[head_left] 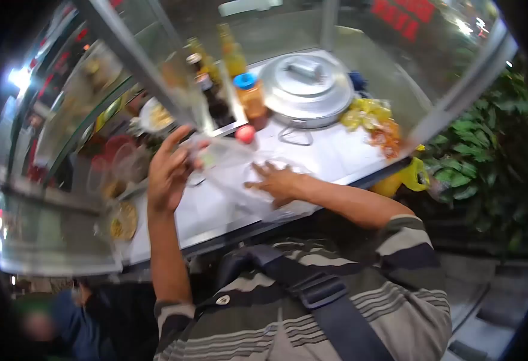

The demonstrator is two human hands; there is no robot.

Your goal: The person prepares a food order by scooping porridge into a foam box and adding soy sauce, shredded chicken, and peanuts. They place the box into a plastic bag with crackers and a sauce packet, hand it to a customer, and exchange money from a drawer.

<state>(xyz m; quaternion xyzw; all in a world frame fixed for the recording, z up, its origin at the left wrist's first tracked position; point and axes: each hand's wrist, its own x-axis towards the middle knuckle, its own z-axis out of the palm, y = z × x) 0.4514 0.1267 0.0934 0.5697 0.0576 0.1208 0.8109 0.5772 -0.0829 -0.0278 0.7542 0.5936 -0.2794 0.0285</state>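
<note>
My left hand [171,171] is raised over the left part of the white counter, its fingers bent round the edge of a clear plastic bag [225,153]. The plastic stretches from those fingers toward my right hand [278,183]. That hand lies palm down with its fingers spread, pressing on the plastic against the countertop. Just beyond the bag sits a small red round thing [245,134]. Motion blur and the see-through plastic hide the bag's exact outline, and I cannot make out anything inside it.
A lidded metal pot [306,84] stands at the back, with an orange jar [251,96] and bottles [216,99] to its left. Small yellow and orange bags [369,120] lie at right. A bowl [156,115] is at left. Metal posts [138,54] frame the stall; leaves [474,144] are outside.
</note>
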